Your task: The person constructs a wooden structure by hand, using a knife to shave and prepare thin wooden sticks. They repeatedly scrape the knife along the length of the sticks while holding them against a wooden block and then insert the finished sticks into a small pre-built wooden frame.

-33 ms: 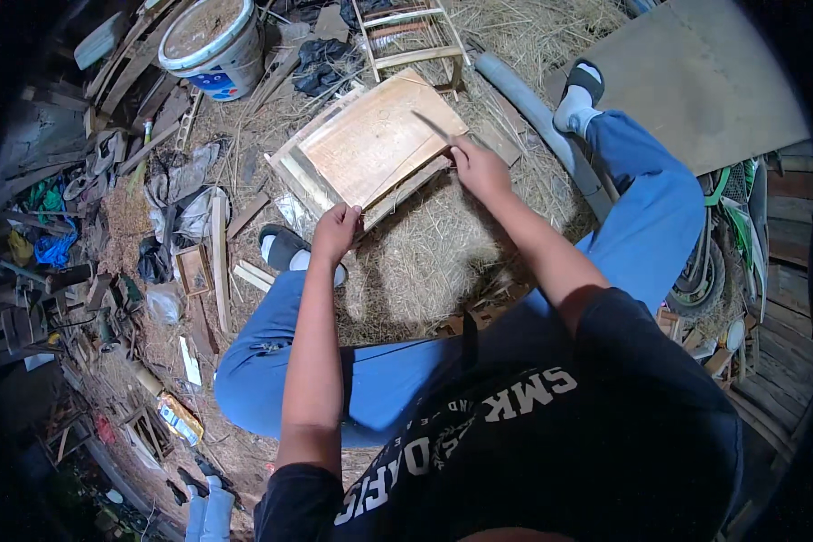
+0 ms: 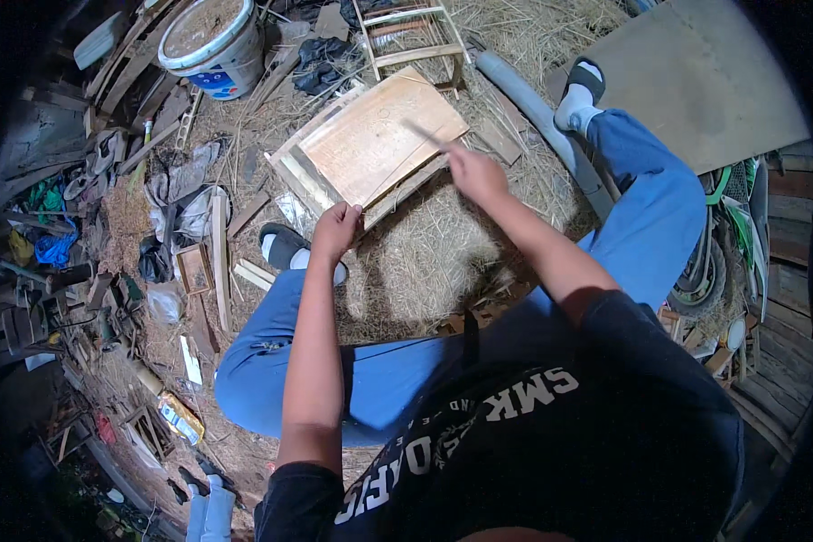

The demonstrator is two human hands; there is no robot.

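Note:
A pale wooden board (image 2: 384, 135) lies on a low wooden frame (image 2: 303, 183) between my feet. At the board's near left corner, my left hand (image 2: 336, 231) is closed on its edge, thumb on top. My right hand (image 2: 479, 176) is closed around a knife (image 2: 425, 135) near the board's right edge. The knife's thin dark blade, blurred by motion, points left and away over the board. Its handle is hidden in my fist.
Straw covers the ground around me. A white bucket (image 2: 217, 86) stands at the far left, a slatted wooden frame (image 2: 415, 56) beyond the board. A grey pipe (image 2: 537, 113) and a large flat sheet (image 2: 696, 81) lie right. Wood scraps and bags litter the left.
My right hand has lifted off the board's edge and shifted slightly toward me, and the knife blade has moved left with it. My left hand and the board stay put.

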